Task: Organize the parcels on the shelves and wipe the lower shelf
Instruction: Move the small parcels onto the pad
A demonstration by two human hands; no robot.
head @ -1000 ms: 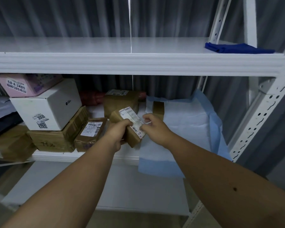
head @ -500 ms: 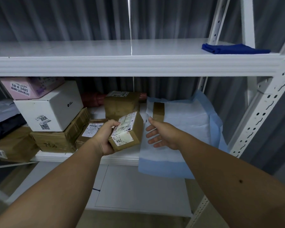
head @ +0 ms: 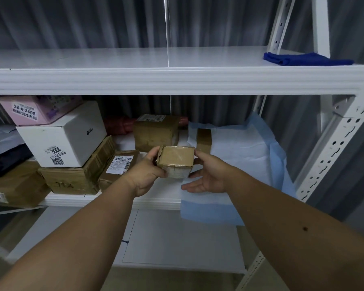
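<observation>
While hands hold small parcel [head: 175,159], taped box [head: 156,134] behind, blue sheet [head: 240,156] beside

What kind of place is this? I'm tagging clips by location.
Probably a parcel storage or pickup room: white metal shelving, stacked parcels with barcode labels and pickup codes such as 3008 on the white box, and corrugated metal walls.

Two bare forearms, no sleeves in view.
Nothing worn on either wrist or on the fingers of left hand [head: 144,177] or right hand [head: 208,175]; small dark mole on the right forearm [head: 305,228]; short, plain nails where visible.
</observation>
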